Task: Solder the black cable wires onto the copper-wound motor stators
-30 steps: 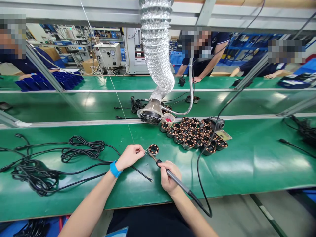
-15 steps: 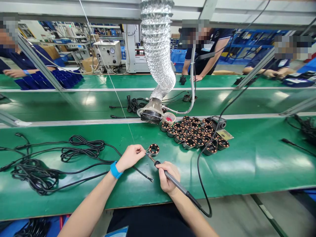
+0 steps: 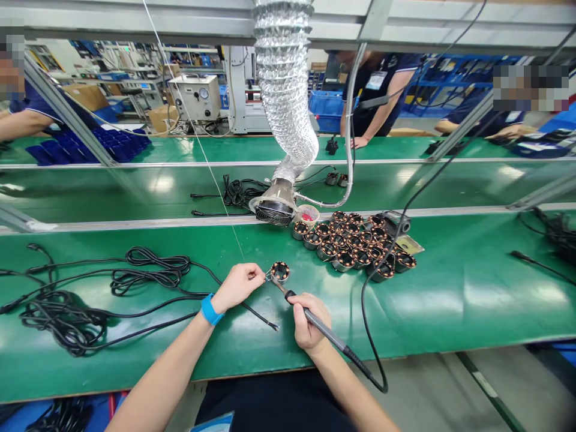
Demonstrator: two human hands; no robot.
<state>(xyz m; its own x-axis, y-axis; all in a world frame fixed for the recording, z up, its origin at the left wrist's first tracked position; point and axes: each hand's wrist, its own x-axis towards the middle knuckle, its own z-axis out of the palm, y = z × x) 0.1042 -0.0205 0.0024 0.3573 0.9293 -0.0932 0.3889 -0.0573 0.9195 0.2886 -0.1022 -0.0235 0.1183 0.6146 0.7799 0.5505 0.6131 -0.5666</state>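
Note:
My left hand [image 3: 243, 284], with a blue band at the wrist, is closed in a pinch. A thin solder wire [image 3: 216, 174] slants down from above to this hand; the pinched fingertips are beside fine leads of a motor stator [image 3: 280, 272]. This stator is a dark ring with copper windings, lying on the green mat. My right hand [image 3: 310, 321] is wrapped round a soldering iron [image 3: 321, 327], whose tip points up-left to the stator's near edge. Just below my left hand, a black cable [image 3: 261, 317] ends in stripped wires.
Several stators [image 3: 355, 240] stand grouped to the right, by a soldering-iron stand [image 3: 400, 222]. A fume extractor hose [image 3: 285, 90] hangs ahead, near a small round tub [image 3: 308, 214]. Coiled black cables [image 3: 67, 321] lie left. The iron's cord [image 3: 365, 306] loops on the right. Co-workers are across the bench.
My right hand and the soldering iron have shifted slightly right, bringing the tip from beside my left fingertips to the stator's edge. My left hand has hardly moved.

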